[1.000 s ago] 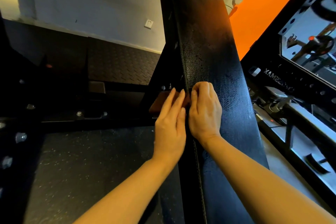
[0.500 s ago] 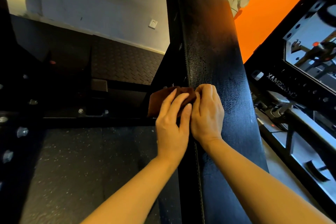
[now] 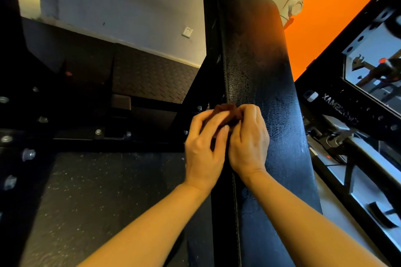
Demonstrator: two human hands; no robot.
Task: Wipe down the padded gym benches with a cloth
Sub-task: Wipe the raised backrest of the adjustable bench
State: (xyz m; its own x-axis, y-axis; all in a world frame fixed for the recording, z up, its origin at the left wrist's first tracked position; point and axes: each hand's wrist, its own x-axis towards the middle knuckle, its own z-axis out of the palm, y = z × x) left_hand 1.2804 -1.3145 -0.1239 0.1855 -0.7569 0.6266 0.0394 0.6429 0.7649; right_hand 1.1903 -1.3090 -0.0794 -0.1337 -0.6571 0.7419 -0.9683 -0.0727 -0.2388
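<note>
Both hands pinch the bunched cloth (image 3: 225,112) at the bench (image 3: 260,84) pad's left edge: left hand (image 3: 204,147), right hand (image 3: 249,143). Better to flatten it, then wipe along the seam in long strokes.

Bench pad (image 3: 256,67): black, crackled grain, pale stitching. Cloth (image 3: 226,111): reddish-brown, possibly darker in shadow. Wall (image 3: 338,28): orange. Floor (image 3: 104,191): black, pale-speckled. Plate (image 3: 149,78): dark, diamond tread.

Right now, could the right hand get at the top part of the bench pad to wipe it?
Probably yes. The right hand already rests on the bench pad, gripping the cloth together with the left hand; nothing visible blocks the pad above it.
</note>
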